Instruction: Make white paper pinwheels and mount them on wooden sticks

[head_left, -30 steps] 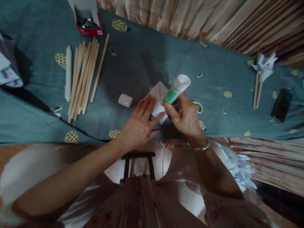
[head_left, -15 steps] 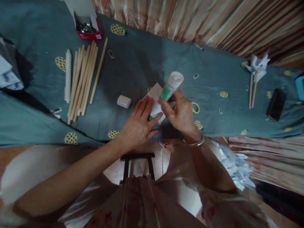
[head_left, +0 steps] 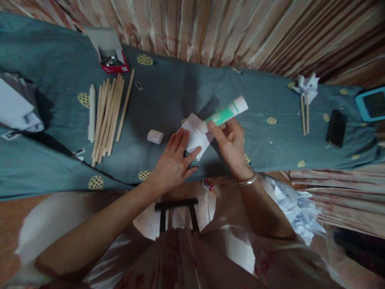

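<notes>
My right hand grips a green and white glue stick, tilted so that its lower left end is at a small folded piece of white paper. Whether the tip touches the paper is hard to make out. My left hand lies with fingers stretched over the paper's left side, against the cloth. To the left of that hand the white glue cap lies on its side.
Wooden sticks lie at the left beside a white tube, below a red box of metal pieces. Paper stacks stand far left. At the right are a paper pinwheel on sticks, a black phone and a blue-framed device.
The glue stick has tipped over from near upright to a low slant, its base swinging right. My left hand stays on the paper. The camera's view has shifted slightly.
</notes>
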